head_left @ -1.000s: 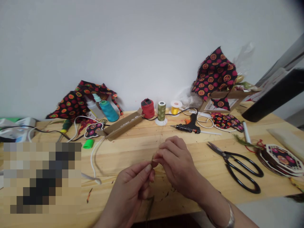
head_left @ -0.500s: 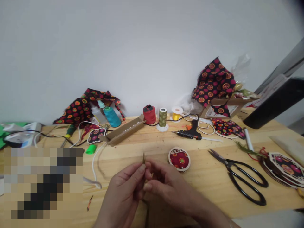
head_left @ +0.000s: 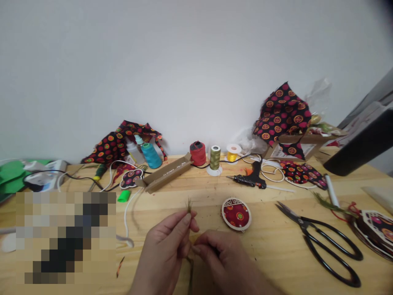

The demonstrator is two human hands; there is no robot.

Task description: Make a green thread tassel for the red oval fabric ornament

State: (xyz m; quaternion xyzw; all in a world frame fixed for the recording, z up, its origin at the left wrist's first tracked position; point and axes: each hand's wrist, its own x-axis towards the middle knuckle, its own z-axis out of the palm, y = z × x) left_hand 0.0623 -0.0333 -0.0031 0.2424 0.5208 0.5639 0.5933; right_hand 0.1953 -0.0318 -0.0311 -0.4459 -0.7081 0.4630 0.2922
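**Fingers pinching a thin tuft**

Fingers [head_left: 187, 220] of the left hand [head_left: 166, 250] are pinching a greenish fibre tuft [head_left: 189, 205] above the tabletop [head_left: 276, 254]; the right hand [head_left: 221, 256] is gripping its lower stem. Any slackening could be letting strands slip or fray. Beyond, a round ornament [head_left: 236, 213] is lying near.

Even soft light, slight blur, corners dark w/ distortion.

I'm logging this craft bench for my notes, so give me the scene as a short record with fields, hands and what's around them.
Left hand: pinches a thin green tuft, tip poking above the fingers
Right hand: fingertips at the tuft's lower stem, below the left hand's pinch
Nearest item: round red ornament, flat on the wooden table, untouched
Right side: black scissors, blades apart
Behind: glue gun, red spool, olive spool, yellow spool, teal spool
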